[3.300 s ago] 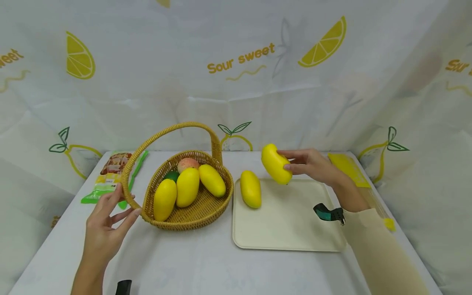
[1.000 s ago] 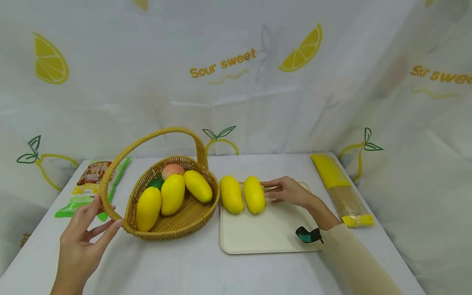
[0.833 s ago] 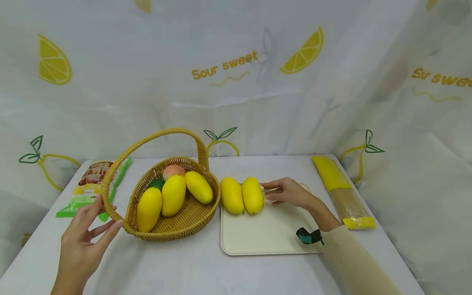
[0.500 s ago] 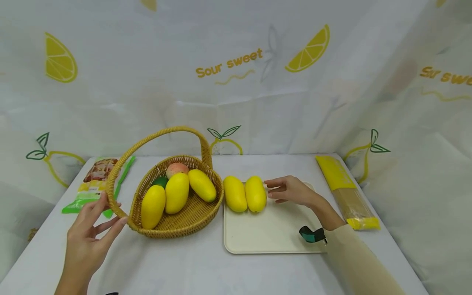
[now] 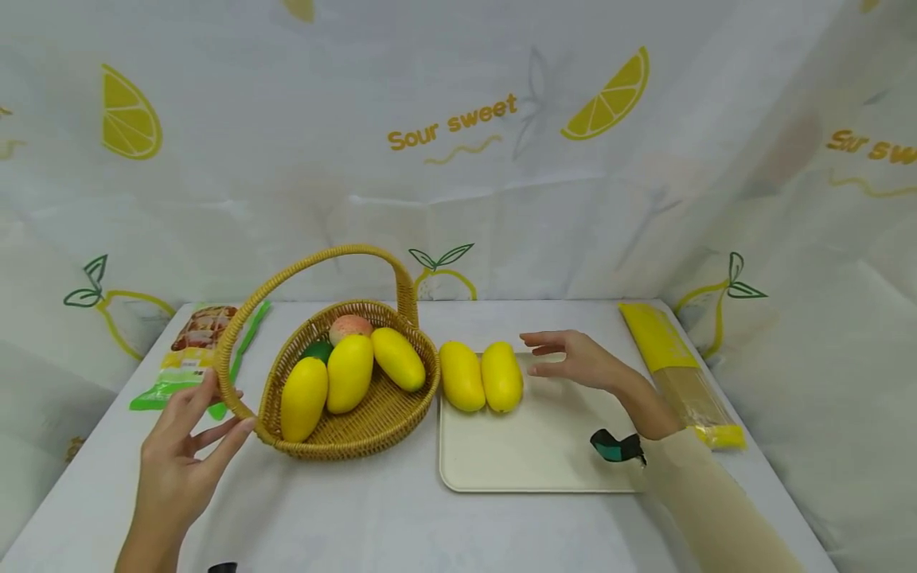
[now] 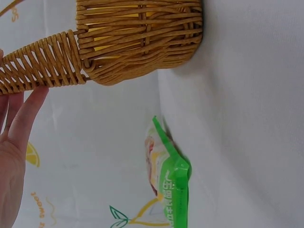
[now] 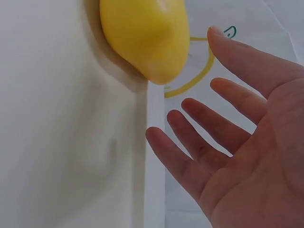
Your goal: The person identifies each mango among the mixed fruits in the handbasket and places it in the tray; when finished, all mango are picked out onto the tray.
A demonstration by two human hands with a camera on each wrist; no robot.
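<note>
Left hand [image 5: 179,461] pinches the handle [image 5: 315,260] of a wicker basket [image 5: 337,450], thumb and fingertips on its near-left end; left wrist view shows fingers against the woven strip too. Basket sits on the white counter [image 5: 358,529], handle arching over it. Inside: three yellow mangoes, one at the left wall [image 5: 304,399], one in the middle [image 5: 350,374], one slanted at right [image 5: 398,360], plus a pinkish round fruit [image 5: 350,327] and a dark green fruit [image 5: 318,351] behind, mostly hidden. Right hand [image 5: 583,358] has its grip empty, fingers extended and spread, hovering over the cream tray [image 5: 530,454]; right wrist view shows a gap between the fingers and the nearest fruit. On the tray, at its back-left corner, two more yellow mangoes lie side by side, the outer one [image 5: 462,376] just beside the basket, the inner one [image 5: 502,376] nearest the right hand. Cannot tell if the outer one touches the basket. Green-edged food bag [image 5: 197,342] lies behind the left hand; yellow-ended clear packet [image 5: 669,350] lies right of the tray. Beige sleeve on right arm [image 5: 716,493]. Lemon-print curtain [image 5: 458,191] hangs behind.
</note>
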